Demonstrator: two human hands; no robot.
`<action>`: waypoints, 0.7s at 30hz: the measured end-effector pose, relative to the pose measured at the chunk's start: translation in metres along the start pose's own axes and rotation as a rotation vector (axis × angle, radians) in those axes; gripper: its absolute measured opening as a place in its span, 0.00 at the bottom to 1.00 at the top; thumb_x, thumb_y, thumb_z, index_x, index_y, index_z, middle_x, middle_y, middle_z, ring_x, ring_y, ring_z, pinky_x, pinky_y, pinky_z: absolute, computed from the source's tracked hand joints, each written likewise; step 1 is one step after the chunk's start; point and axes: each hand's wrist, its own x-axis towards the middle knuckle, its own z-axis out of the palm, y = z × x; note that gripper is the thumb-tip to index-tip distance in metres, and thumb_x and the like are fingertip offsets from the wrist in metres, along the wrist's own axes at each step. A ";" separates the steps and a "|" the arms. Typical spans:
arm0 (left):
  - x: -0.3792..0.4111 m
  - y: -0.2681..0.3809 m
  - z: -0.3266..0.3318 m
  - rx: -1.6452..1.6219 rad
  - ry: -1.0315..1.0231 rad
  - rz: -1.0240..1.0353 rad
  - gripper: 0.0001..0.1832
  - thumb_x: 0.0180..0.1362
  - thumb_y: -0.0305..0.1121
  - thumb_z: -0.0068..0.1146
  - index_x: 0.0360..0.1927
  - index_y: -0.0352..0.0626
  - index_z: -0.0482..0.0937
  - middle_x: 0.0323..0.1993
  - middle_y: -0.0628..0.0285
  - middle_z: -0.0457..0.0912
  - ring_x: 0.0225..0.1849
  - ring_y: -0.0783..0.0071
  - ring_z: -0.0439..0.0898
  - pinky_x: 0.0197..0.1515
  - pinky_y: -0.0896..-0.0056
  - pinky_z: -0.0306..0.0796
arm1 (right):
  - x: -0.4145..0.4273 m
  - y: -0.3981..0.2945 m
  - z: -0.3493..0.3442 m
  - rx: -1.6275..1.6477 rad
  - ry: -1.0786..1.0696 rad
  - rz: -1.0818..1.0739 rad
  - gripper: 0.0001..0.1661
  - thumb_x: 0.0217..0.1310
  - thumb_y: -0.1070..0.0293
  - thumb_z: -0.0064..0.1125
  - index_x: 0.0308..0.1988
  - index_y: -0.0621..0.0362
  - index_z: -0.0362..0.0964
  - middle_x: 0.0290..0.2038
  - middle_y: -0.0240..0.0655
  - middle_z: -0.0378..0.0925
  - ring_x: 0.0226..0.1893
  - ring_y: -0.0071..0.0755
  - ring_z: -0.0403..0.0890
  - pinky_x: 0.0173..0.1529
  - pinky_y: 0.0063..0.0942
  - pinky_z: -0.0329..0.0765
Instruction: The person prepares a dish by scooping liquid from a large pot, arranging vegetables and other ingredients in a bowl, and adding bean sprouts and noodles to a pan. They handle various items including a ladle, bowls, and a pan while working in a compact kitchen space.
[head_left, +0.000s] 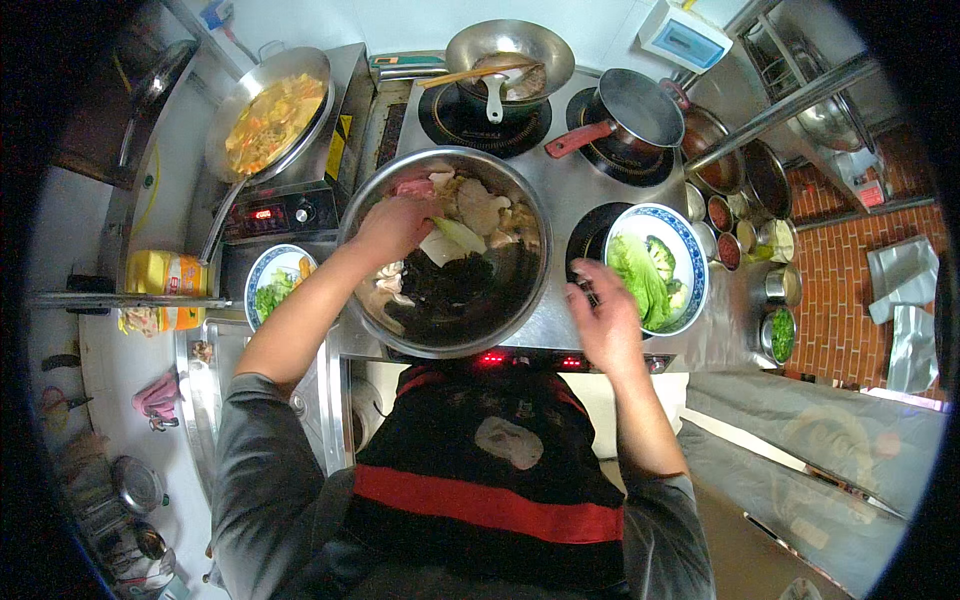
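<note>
A large steel bowl (540, 255) stands before me, holding separate heaps of food: dark fungus or seaweed (450, 281), pale slices (480, 206), mushrooms and pink meat (415, 189). My left hand (397, 225) reaches into its upper left part, fingers down at the food beside a pale green leaf piece (459, 234); whether it grips anything is hidden. To the right of the steel bowl, my right hand (604, 311) hovers with fingers apart and nothing in them. Next to it a blue-rimmed white bowl (699, 289) holds lettuce (637, 277) and broccoli (661, 256).
A pan of stew (274, 124) sits on an induction cooker at upper left. Behind are a steel wok (510, 37) with chopsticks and a red-handled saucepan (641, 109). Another bowl of greens (274, 289) lies under my left forearm. Small ingredient containers (782, 285) line the right.
</note>
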 end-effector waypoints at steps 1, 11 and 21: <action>-0.002 -0.004 -0.002 -0.078 0.079 0.040 0.12 0.53 0.30 0.55 0.43 0.47 0.80 0.44 0.54 0.81 0.47 0.53 0.79 0.49 0.55 0.73 | -0.003 -0.008 0.010 0.141 -0.096 0.085 0.18 0.56 0.69 0.60 0.48 0.60 0.74 0.43 0.46 0.79 0.42 0.44 0.80 0.48 0.34 0.76; -0.056 0.091 -0.009 -0.200 0.185 0.017 0.16 0.52 0.37 0.59 0.44 0.43 0.76 0.43 0.50 0.80 0.44 0.50 0.79 0.47 0.55 0.74 | 0.002 -0.058 0.113 1.079 -0.083 0.327 0.20 0.66 0.73 0.50 0.57 0.63 0.65 0.48 0.35 0.76 0.47 0.27 0.75 0.55 0.28 0.70; -0.078 0.000 -0.020 -0.182 0.352 -0.090 0.15 0.55 0.34 0.58 0.46 0.47 0.77 0.43 0.53 0.78 0.44 0.52 0.78 0.47 0.55 0.74 | 0.036 0.088 -0.074 0.532 0.327 0.318 0.19 0.58 0.75 0.47 0.51 0.62 0.69 0.44 0.37 0.77 0.41 0.28 0.77 0.50 0.27 0.73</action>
